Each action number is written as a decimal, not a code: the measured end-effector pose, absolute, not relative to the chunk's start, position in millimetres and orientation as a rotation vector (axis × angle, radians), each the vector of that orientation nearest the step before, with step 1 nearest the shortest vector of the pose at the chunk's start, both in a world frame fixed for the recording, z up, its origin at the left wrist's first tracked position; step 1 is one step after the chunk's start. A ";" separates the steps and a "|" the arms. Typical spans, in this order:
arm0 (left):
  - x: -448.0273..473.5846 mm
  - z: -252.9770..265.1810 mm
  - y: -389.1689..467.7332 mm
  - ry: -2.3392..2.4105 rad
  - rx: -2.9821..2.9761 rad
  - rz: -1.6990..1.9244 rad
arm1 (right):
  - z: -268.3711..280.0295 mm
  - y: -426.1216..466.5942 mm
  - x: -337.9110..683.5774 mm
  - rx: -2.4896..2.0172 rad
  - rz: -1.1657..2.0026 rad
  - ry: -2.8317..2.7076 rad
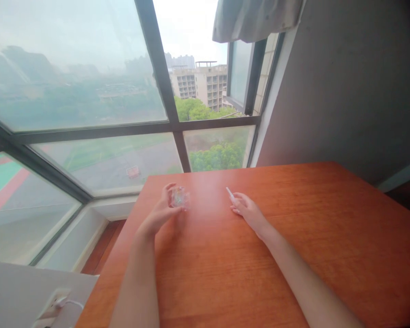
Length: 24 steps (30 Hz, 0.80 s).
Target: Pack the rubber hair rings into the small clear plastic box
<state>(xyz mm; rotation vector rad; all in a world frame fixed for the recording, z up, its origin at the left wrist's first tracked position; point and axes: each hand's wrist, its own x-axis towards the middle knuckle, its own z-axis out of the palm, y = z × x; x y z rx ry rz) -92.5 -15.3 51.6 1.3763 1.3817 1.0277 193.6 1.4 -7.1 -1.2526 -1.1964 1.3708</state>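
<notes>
My left hand (165, 201) is closed around the edges of a small clear, squarish object (179, 197) with faint coloured patches inside. It is held just above the table or touching it; I cannot tell which. To the right, my right hand (245, 206) grips a thin white stick-like object (230, 193) between thumb and fingers. Its upper end points away and to the left, and the fingers hide the rest. The two hands are apart, over the far part of the reddish-brown wooden table (225, 264).
A large window with dark frames (173, 120) stands beyond the table, with one pane (239, 75) swung out. A grey wall (345, 91) rises at the right. At lower left, a plug (58, 302) with a white cable sits in a wall socket.
</notes>
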 end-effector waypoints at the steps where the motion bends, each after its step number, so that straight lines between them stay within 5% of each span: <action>1: -98.8 53.2 -16.5 1.437 1.380 1.030 | -7.8 1.4 193.7 -1.254 1.369 -1.201; 16: -84.3 21.2 -0.8 1.688 2.035 0.643 | -24.8 6.4 198.3 -1.303 1.293 -1.326; 24: -92.4 24.8 -2.7 1.657 1.913 0.813 | -28.4 6.9 199.8 -1.313 1.279 -1.353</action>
